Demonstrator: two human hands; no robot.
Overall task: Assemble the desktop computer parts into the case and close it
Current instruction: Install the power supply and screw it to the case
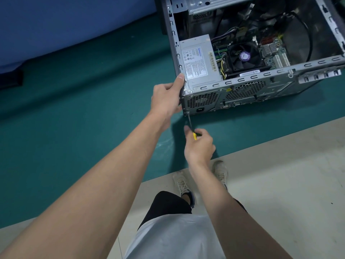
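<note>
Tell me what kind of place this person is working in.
Probably a computer repair or assembly workshop. An open grey metal desktop case lies on a teal-green work mat. The left hand grips its corner, and the right hand holds a thin yellow-handled screwdriver at the rear panel.

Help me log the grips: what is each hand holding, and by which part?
The right hand pinches the screwdriver by its yellow handle; the left hand grips the computer case at its near corner.

Open computer case on green mat, left hand gripping its rear corner, right hand holding screwdriver against the back panel, power supply inside
</note>
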